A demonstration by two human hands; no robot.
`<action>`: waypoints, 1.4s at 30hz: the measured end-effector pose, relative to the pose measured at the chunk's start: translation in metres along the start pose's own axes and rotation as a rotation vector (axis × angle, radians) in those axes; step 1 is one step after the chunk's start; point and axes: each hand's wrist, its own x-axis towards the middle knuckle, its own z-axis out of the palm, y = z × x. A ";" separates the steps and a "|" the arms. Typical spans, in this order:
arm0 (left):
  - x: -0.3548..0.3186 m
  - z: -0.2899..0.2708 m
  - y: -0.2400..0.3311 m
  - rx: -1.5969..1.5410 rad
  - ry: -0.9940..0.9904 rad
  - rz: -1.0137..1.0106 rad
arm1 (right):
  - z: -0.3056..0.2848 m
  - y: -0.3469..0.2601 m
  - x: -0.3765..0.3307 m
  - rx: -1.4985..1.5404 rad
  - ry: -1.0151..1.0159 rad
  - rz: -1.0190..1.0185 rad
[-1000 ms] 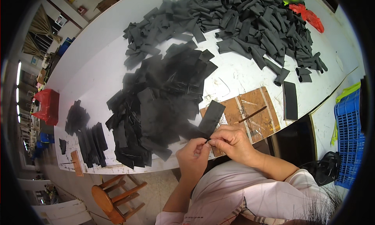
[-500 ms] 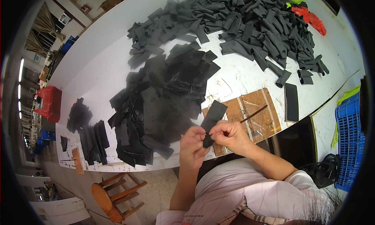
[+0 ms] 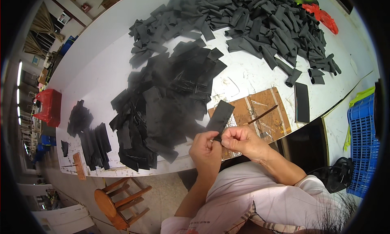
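Observation:
Near the table's front edge, a dark strip of fabric (image 3: pixel 220 115) is pinched at its lower end between both hands. My left hand (image 3: pixel 206 151) is closed on it from the left, thumb and fingers pressed together. From the right, my right hand (image 3: pixel 242 141) grips the same end, its fingertips almost touching the left ones. The strip's upper part sticks out flat, up and to the right. Its lower end is mostly hidden by my fingers. Behind it lies a brown board (image 3: pixel 264 112) with a thin dark stick-like tool (image 3: pixel 263 114) on top.
Flat dark pieces (image 3: pixel 170 95) lie heaped left of my hands. Rolled dark pieces (image 3: pixel 260 22) form a large pile at the back. A phone-like black slab (image 3: pixel 301 103) lies right of the board. A blue crate (image 3: pixel 360 144) stands at the right, a wooden stool (image 3: pixel 115 203) at the lower left.
My left hand has turned so its fingers curl over the strip's lower end, which showed below them before. The view has shifted slightly.

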 end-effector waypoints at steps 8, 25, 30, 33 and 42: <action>0.001 -0.014 0.013 -1.121 -0.357 -0.591 | -0.022 0.017 0.001 0.009 0.109 0.059; 0.007 0.028 0.072 -0.644 -0.428 -0.277 | -0.010 -0.065 -0.058 -0.794 0.327 -0.586; 0.035 0.042 0.099 -1.610 -0.911 -0.579 | -0.018 -0.111 -0.063 -0.511 0.129 -0.453; 0.046 0.052 0.086 -1.796 -0.750 -0.884 | -0.048 -0.096 -0.039 -0.331 0.146 -0.348; 0.047 0.060 0.051 -1.480 -0.646 -0.818 | -0.084 -0.069 -0.011 -0.042 -0.010 -0.127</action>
